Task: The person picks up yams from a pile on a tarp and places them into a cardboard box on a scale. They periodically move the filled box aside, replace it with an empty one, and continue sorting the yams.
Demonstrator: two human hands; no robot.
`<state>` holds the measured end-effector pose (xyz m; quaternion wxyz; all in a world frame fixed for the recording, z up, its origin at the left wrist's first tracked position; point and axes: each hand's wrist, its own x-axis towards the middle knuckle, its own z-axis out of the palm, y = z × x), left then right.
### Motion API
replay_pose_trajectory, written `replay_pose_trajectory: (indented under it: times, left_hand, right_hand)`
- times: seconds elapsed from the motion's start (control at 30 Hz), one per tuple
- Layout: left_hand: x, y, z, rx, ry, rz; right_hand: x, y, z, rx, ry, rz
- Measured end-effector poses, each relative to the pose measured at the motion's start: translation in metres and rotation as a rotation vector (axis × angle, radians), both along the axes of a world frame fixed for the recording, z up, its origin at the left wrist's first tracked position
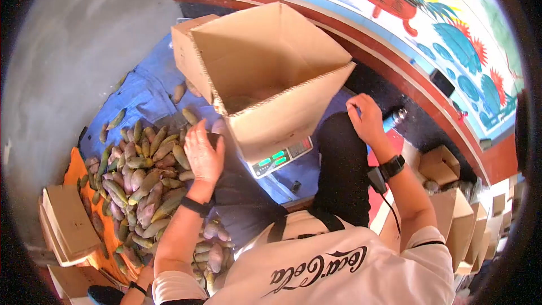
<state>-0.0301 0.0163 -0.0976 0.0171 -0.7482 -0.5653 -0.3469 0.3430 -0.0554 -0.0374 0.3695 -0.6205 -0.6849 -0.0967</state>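
Note:
My left hand (203,155) is stretched out palm down by my left knee, at the edge of a heap of oblong purple-and-green fruits (149,186). A dark patch shows beside its thumb; I cannot make out what it is. My right hand (367,116) rests by my right knee, its fingers loosely bent, with no object visible in it. Between my knees, a large cardboard box (276,124) with its top open sits on a digital scale (279,161) with lit green displays. Most of the box's inside bottom is hidden by its front wall.
Blue sheeting (135,99) and an orange sheet (79,169) lie under the fruits. Cardboard boxes stand at left (73,220) and right (443,164). Another person's hand (147,277) shows at lower left. A painted wall (361,0) curves behind.

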Motion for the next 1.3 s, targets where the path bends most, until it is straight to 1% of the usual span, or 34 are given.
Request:
replay_pose_trajectory:
  times: [0.03,0.1,0.13,0.27,0.33,0.53,0.6,0.67,0.77,0.8,0.87,0.93,1.0,1.07,1.13,1.17,1.2,1.27,1.3]
  left_hand:
    - [0.000,0.001,-0.003,0.007,0.024,0.002]
    - [0.000,0.000,-0.004,-0.012,0.043,0.004]
    - [0.000,0.000,-0.005,-0.017,0.057,0.010]
    - [0.002,-0.003,-0.002,-0.026,0.105,0.009]
    - [0.000,-0.001,-0.003,-0.018,0.118,0.009]
    - [-0.003,-0.005,-0.004,-0.011,0.147,0.010]
    - [-0.001,-0.006,-0.003,0.003,0.165,0.008]
    - [0.001,-0.007,-0.003,-0.028,0.187,0.029]
    - [0.002,-0.006,-0.010,-0.009,0.217,0.035]
    - [0.002,-0.005,-0.011,-0.002,0.216,0.047]
    - [0.002,-0.006,-0.012,-0.044,0.203,-0.008]
    - [0.001,-0.008,-0.011,-0.042,0.192,-0.012]
    - [-0.001,-0.009,-0.008,-0.162,0.075,-0.031]
    - [0.001,-0.006,0.000,-0.119,0.045,-0.021]
    - [0.001,-0.003,0.018,-0.222,-0.356,-0.125]
    - [0.010,-0.005,0.040,-0.317,-0.523,-0.141]
    - [0.008,0.000,0.049,-0.259,-0.441,-0.111]
    - [0.011,0.005,0.078,-0.293,-0.436,-0.109]
    - [0.016,0.009,0.089,-0.231,-0.434,-0.112]
  right_hand:
    - [0.006,-0.005,0.004,-0.006,0.002,-0.023]
    - [0.019,-0.016,0.007,-0.030,0.124,-0.071]
    - [0.028,-0.021,0.004,-0.035,0.131,-0.090]
    - [0.055,-0.045,-0.033,-0.098,0.132,-0.149]
    - [0.059,-0.053,-0.046,-0.242,0.236,-0.174]
    - [0.071,-0.047,-0.077,-0.233,0.178,-0.145]
    - [0.074,-0.042,-0.086,-0.251,0.206,-0.150]
    - [0.078,-0.036,-0.088,-0.260,0.232,-0.153]
    - [0.082,-0.019,-0.087,-0.277,0.268,-0.103]
    - [0.084,-0.011,-0.084,-0.251,0.254,-0.097]
    - [0.085,0.005,-0.076,-0.224,0.240,-0.079]
    - [0.083,0.025,-0.061,-0.112,0.229,-0.025]
    - [0.083,0.046,-0.047,-0.072,0.256,-0.009]
    - [0.088,0.069,-0.037,-0.035,0.283,0.006]
    - [0.096,0.090,-0.029,-0.190,0.536,0.091]
    - [0.096,0.101,-0.025,-0.163,0.621,0.150]
    - [0.096,0.110,-0.018,-0.164,0.618,0.164]
    - [0.092,0.127,0.001,-0.259,0.649,0.196]
    - [0.089,0.135,0.012,-0.308,0.662,0.201]
